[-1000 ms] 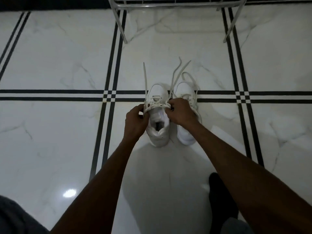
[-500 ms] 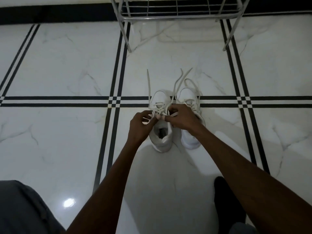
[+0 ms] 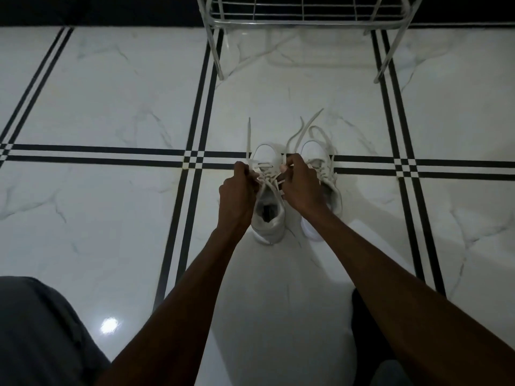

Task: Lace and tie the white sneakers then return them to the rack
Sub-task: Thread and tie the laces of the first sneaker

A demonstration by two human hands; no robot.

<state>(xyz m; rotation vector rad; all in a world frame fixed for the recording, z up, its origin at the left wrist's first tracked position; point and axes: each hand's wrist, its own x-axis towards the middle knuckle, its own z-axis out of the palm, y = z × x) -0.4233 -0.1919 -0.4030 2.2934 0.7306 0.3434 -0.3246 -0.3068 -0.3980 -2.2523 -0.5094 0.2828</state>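
Left sneaker (image 3: 269,215): on the floor (image 3: 111,107), toe toward the rack (image 3: 306,12).
Right sneaker (image 3: 317,160): just beside it — laces loose.
Left hand (image 3: 237,196): grip pinched on a lace (image 3: 249,140).
Right hand (image 3: 302,188): grip pinched on the other lace end (image 3: 303,129) — over the left sneaker.

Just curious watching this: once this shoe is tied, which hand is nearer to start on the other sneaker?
Probably the right hand: it already lies over the right sneaker, whose laces lie loose. The left hand sits on the left sneaker's far side.
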